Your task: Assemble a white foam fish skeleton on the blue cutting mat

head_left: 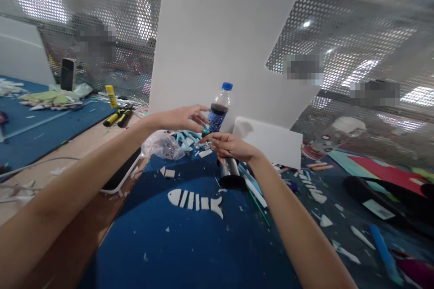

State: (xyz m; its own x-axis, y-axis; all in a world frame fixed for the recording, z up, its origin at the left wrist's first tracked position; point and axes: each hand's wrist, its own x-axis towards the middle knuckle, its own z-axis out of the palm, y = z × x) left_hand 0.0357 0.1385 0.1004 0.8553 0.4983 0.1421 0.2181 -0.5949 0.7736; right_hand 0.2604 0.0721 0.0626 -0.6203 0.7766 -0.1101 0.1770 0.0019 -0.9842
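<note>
Head view: left hand [183, 118] beside smooth plastic bottle [219, 107].

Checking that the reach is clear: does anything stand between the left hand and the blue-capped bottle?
Nothing visible does. The left hand is stretched out right beside the bottle, level with its label, with no object in the gap. The right hand lies lower, in front of the bottle's base, not between them.

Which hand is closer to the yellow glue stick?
Left. The left hand sits to the right of the yellow glue stick, apart from it. The right hand is farther right still, just below the bottle.
</note>
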